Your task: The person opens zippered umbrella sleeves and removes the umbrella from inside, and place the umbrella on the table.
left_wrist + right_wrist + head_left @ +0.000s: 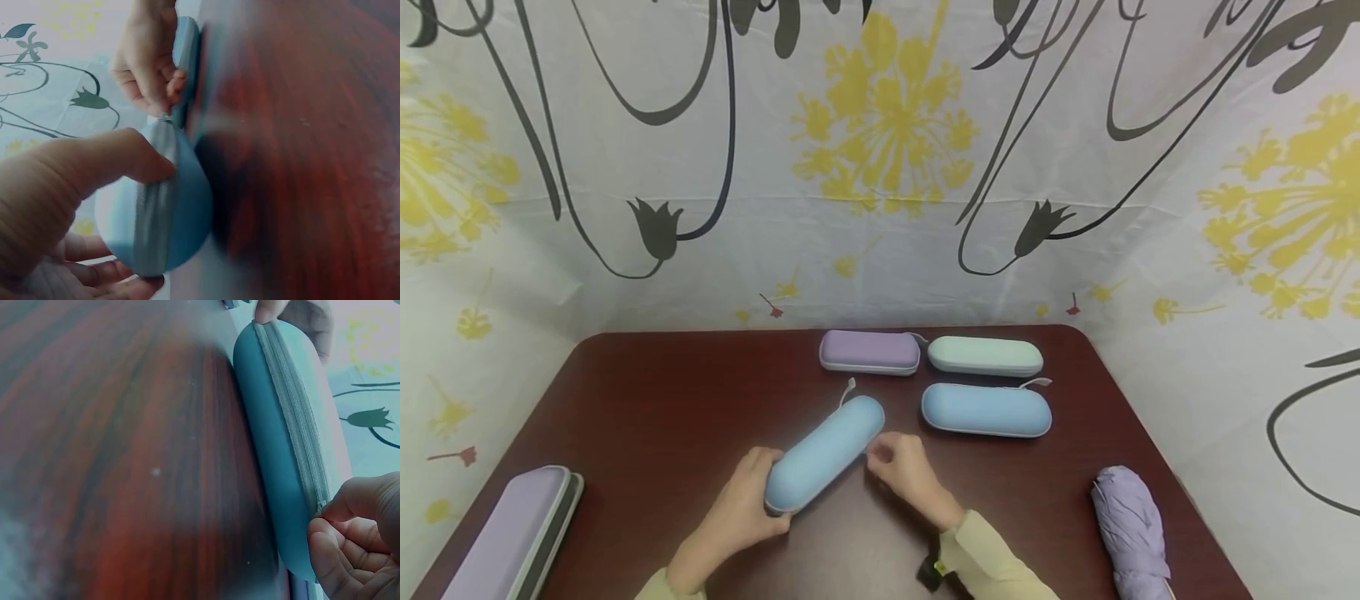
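A light blue zippered glasses case (824,455) lies slantwise at the middle of the table. My left hand (734,510) grips its near end, thumb over the grey zipper band (154,215) in the left wrist view. At the other end my right hand (910,473) pinches the zipper pull (321,506), seen in the right wrist view. Along the side facing me the zipper looks closed. A pale strap loop (847,390) sticks out at the far end. What the case holds is hidden.
Toward the back lie a purple case (869,352), a mint green case (985,356) and a second blue case (987,410). A lilac folded umbrella (1131,529) is at the right edge, a long lilac-and-grey case (512,533) at the left. Behind the table hangs a patterned cloth (760,275).
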Motion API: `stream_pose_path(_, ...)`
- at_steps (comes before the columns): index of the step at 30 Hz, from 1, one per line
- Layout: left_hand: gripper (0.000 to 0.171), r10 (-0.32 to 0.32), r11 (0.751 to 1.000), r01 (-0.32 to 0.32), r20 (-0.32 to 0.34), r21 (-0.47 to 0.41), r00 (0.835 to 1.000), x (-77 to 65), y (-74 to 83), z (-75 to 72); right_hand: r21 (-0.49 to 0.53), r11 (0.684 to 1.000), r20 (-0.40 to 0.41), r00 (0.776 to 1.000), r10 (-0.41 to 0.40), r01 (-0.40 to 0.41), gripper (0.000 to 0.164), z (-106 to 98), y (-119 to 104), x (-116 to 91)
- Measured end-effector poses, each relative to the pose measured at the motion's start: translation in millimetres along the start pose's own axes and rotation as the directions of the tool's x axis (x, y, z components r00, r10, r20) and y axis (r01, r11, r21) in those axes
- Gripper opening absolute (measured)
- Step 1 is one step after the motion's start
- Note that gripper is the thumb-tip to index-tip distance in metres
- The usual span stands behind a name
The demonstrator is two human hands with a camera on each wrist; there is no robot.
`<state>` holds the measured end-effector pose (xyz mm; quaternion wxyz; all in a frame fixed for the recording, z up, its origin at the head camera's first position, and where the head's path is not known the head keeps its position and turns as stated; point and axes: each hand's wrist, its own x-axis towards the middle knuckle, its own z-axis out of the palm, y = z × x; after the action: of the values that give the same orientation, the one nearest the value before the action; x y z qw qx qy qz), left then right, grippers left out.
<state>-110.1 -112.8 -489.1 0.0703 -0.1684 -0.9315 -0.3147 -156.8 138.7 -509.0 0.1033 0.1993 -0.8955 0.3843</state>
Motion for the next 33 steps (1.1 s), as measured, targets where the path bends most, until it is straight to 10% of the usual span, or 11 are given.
stream_pose_path(15, 0.068, -0.127, 0.992, 0.127, -0.1, -0.009, 0.987, -12.6, 23.8, 23.5, 0.038, 0.999, 0.053, 0.998, -0.034, 0.032, 0.007, 0.3, -15.0, -3.0)
stream_pose_path(33, 0.081, -0.07, 0.988, 0.089, -0.151, 0.125, 0.986, -18.7, 44.1, 35.7, 0.037, 0.993, 0.095, 0.988, -0.119, 0.116, 0.01, 1.5, -23.1, -11.4)
